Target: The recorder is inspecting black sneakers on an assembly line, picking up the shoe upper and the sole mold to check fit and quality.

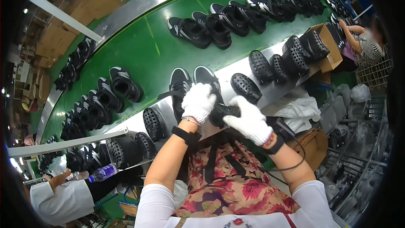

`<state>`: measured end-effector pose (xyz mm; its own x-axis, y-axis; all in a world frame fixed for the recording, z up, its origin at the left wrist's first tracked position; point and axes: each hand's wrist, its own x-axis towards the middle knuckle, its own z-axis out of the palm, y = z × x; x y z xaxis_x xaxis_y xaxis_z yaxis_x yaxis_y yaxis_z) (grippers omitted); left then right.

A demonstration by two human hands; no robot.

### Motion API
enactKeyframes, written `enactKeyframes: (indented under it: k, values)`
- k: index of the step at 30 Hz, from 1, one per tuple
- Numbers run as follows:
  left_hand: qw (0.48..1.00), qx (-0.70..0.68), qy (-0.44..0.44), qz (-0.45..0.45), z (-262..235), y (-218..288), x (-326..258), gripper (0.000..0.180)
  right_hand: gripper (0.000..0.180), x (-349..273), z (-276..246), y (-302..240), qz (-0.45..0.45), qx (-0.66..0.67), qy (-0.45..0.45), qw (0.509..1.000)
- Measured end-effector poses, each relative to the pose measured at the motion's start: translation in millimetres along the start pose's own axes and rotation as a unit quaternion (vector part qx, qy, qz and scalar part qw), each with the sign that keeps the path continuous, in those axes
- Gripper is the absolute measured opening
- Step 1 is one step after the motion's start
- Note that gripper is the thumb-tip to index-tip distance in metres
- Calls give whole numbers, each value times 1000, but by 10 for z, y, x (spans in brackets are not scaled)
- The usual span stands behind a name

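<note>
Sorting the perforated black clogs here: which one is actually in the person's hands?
The black clog held between both gloved hands, left hand and right hand; the others lie along the metal ledge.

A curved green conveyor belt (147, 46) carries black sneakers with white trim (189, 31) in pairs along its length. Beside it, a metal ledge (130, 122) holds black perforated clogs (259, 65) and an open cardboard box (331, 44)

Bright overhead factory light, heavy fisheye bend.
You see glare streak the steel belt rim (139, 6) at the upper centre; the frame's corners go black and edges smear.
</note>
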<state>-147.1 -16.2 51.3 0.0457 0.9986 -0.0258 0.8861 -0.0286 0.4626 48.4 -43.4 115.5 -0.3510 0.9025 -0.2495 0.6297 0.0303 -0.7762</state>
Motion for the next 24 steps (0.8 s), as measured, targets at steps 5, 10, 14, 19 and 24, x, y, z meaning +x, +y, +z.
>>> enactKeyframes:
  k: [5,10,14,19,24]
  values:
    - [995,-94,22,-8,176,64,-84,29,41,445,711,426,-35,-190,68,979]
    - [962,-155,202,-104,294,104,-593,73,61,354,594,460,-78,-129,63,987]
    - [929,-296,36,-220,235,30,-635,84,84,311,-10,281,64,28,-118,991]
    - [914,-374,-76,-137,-170,76,-456,75,73,542,63,519,-49,-15,-163,985]
    - [913,-361,-93,-168,-99,-2,-458,83,58,458,344,536,-114,-164,-78,977]
